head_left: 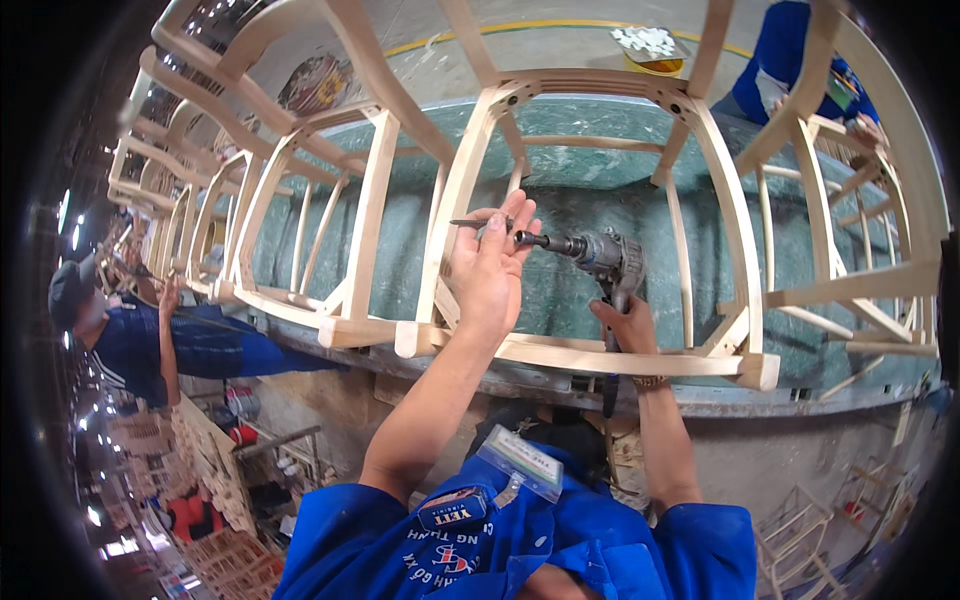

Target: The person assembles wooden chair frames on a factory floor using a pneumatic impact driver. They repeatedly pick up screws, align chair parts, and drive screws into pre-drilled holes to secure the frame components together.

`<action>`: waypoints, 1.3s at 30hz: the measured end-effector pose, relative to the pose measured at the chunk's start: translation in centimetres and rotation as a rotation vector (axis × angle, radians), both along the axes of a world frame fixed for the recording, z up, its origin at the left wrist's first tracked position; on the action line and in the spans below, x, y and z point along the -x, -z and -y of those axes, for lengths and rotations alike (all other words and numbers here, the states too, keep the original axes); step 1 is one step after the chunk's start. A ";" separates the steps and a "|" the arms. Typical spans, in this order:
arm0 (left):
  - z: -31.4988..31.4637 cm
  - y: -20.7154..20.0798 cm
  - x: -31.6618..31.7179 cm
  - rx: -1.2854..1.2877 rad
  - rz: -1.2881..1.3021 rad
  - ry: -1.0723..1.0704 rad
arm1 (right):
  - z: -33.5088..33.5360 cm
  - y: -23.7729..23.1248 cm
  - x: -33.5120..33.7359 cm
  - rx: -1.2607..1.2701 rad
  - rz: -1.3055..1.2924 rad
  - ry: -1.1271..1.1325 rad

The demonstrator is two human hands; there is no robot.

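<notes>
My left hand [487, 275], palm turned up, pinches a thin dark pointed metal rod [468, 222] between thumb and fingers. Whether it is a screw or a driver bit cannot be made out. My right hand [630, 325] is wrapped around the grip of a grey and black power drill [612, 256]. The drill's socket end points left and lies close to my left fingertips. Both hands are inside the open seat frame of a light wooden chair [620, 358], just behind its front rail. Dark bolt heads show at the chair's back corners.
The chair stands on a long green-topped table [590, 215]. More bare wooden chair frames [365, 215] line up on the left, another chair [850, 290] on the right. A person [170, 340] stands at left; another [795, 75] works at upper right. Beyond the table sits a yellow bucket [655, 66] under white pieces.
</notes>
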State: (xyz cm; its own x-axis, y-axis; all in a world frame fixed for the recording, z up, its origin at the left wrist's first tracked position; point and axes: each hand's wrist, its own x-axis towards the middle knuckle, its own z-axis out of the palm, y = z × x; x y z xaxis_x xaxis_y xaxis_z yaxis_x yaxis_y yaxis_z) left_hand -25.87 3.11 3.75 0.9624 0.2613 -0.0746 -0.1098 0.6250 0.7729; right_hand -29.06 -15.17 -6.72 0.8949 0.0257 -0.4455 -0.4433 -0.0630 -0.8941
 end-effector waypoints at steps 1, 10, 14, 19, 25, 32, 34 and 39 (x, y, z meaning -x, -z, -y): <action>0.1 0.1 0.2 0.007 0.008 0.030 | -0.1 0.1 0.2 0.001 -0.008 0.016; -1.8 0.8 2.0 -0.338 0.103 0.139 | 0.0 1.2 2.0 0.271 0.162 0.027; -4.5 -0.1 0.9 -0.431 0.101 0.323 | -1.0 0.2 2.5 0.258 0.199 0.035; -6.3 -0.3 -1.3 -0.418 0.185 0.633 | -4.0 0.6 3.3 0.069 0.208 0.101; -5.9 -1.4 -4.4 -0.011 0.079 0.687 | -6.5 1.3 4.0 0.014 0.057 0.220; -7.5 -0.6 -6.3 0.049 0.153 0.775 | -8.5 0.3 3.2 -0.113 -0.056 0.268; -7.6 -0.3 -6.5 0.053 0.167 0.775 | -8.6 0.6 3.0 -0.101 -0.041 0.254; -8.5 -0.3 -6.9 -0.019 0.203 0.738 | -9.5 -0.3 2.0 -0.179 -0.124 0.199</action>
State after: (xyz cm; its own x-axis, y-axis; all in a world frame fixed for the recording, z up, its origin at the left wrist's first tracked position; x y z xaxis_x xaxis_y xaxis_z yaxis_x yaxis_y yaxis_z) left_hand -18.97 11.63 4.10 0.8823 -0.4549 0.1208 0.1897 0.5787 0.7932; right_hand -31.08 -5.66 -6.42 0.8290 -0.0565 -0.5563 -0.5382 0.1897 -0.8212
